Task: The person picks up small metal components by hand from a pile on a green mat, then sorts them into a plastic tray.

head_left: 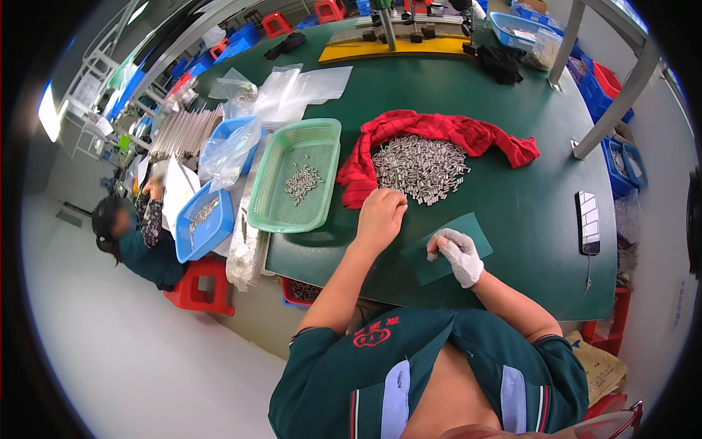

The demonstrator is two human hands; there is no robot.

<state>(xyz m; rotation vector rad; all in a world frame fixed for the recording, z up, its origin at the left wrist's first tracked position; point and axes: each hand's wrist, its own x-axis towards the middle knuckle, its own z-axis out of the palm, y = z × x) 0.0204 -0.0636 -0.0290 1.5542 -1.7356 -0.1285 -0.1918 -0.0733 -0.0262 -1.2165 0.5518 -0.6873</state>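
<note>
My bare left hand (380, 218) is at the near left edge of a pile of small silvery metal cylinders (418, 168). Its fingers are curled together, and whatever may be between them is hidden. A red checked cloth (439, 126) curves around the back and left of the pile. In a white glove, my right hand (461, 257) is closed above a dark green sheet (433, 269); anything in its pinch is too small to make out. Left of my hands stands a light green mesh basket (261, 201) with a small heap of similar cylinders (302, 182) in it.
A phone (588, 223) lies at the table's right side. Blue trays (205, 233) and clear plastic bags (289, 91) crowd the left. A metal fixture on a yellow base (351, 51) stands at the back. Another person (142, 245) sits at far left. A metal post (610, 102) rises at the right edge.
</note>
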